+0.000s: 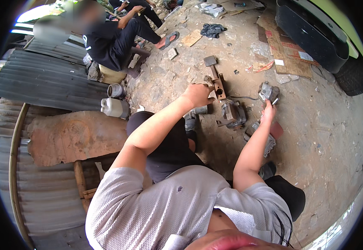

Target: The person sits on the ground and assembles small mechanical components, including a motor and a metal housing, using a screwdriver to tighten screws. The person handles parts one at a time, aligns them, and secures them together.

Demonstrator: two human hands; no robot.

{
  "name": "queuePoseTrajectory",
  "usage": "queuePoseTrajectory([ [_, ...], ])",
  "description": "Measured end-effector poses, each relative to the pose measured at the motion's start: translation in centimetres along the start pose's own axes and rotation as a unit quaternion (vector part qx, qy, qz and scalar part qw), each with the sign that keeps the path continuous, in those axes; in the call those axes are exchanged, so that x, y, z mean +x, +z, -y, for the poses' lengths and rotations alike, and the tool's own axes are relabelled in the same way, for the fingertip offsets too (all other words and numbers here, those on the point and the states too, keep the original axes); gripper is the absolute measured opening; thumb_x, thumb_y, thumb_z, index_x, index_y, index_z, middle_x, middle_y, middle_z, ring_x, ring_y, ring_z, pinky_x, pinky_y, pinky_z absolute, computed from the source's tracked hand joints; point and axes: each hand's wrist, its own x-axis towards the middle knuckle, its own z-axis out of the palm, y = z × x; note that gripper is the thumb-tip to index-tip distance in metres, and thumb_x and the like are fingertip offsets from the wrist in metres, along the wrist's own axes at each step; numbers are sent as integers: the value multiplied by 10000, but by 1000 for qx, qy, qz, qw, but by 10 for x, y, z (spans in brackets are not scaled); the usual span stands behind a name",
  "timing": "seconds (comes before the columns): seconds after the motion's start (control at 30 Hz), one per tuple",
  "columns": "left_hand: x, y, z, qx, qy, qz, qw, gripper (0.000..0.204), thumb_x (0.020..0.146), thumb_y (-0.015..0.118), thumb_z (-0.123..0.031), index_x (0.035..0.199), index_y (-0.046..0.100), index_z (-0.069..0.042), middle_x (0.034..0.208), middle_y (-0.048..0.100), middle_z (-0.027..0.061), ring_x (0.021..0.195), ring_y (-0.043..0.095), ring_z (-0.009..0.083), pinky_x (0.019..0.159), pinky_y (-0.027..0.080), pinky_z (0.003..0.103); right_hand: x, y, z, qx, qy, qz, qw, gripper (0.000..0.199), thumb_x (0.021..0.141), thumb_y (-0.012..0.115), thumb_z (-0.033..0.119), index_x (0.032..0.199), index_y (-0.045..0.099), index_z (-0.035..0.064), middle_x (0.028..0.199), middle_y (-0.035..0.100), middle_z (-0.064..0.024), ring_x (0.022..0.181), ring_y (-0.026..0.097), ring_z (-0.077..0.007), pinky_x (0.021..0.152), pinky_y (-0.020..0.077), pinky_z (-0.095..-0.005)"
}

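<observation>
My left hand (199,95) is closed, its fingers curled against the left side of a rusty metal bracket (219,88) with a round hole in it. The hand hides what is between its fingers. Below the bracket sits a dark, blocky metal assembly (231,113) with a finned side. To the right, my right hand (268,111) has its fingers closed at the near edge of a boxy grey metal part (267,90). A thin white stick (275,101) juts out beside those fingers. Between bracket and grey part runs a dark cable (244,98).
Another grey metal casing (269,143) lies near my right forearm. At left stand a white jug (114,107), a paint-stained bucket (115,90) and corrugated sheets (44,75). A seated person (119,37) is at far left. Flattened cardboard (291,58) and a vehicle wheel (354,75) are at right.
</observation>
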Motion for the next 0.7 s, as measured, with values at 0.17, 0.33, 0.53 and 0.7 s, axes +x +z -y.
queuePoseTrajectory([
  [0.17, -2, 2, 0, -12, 24, -3, 1000, 523, 935, 583, -492, 1326, 611, -146, 1069, 724, 160, 971, 701, 356, 846, 565, 467, 12, -13, -2, -224, -99, 17, 969, 412, 894, 730, 434, 990, 734, 33, 740, 676, -42, 518, 520, -107, 470, 386, -304],
  [0.33, -1, 8, -19, -34, 94, -52, 994, 430, 930, 616, -413, 1290, 639, -180, 1039, 733, 125, 967, 707, 342, 838, 572, 472, -2, -14, 4, -312, -99, 33, 944, 616, 883, 683, 574, 1015, 727, -27, 863, 732, -158, 820, 702, -271, 788, 512, -414],
  [0.53, 49, -2, -84, -163, 149, -24, 975, 506, 928, 626, -423, 1313, 615, -96, 1075, 728, 183, 1006, 690, 380, 890, 547, 465, -6, -41, -23, -283, -27, 12, 959, 473, 903, 713, 475, 985, 701, 10, 713, 639, -77, 632, 588, -208, 585, 444, -401],
  [0.7, 86, 59, -154, -373, 115, 1, 921, 727, 924, 632, -430, 1428, 456, 64, 1323, 583, 333, 1269, 565, 413, 1057, 446, 431, -37, -70, -84, -319, 22, 10, 948, 434, 874, 762, 394, 1024, 714, -11, 917, 723, -175, 870, 678, -297, 794, 496, -431],
])
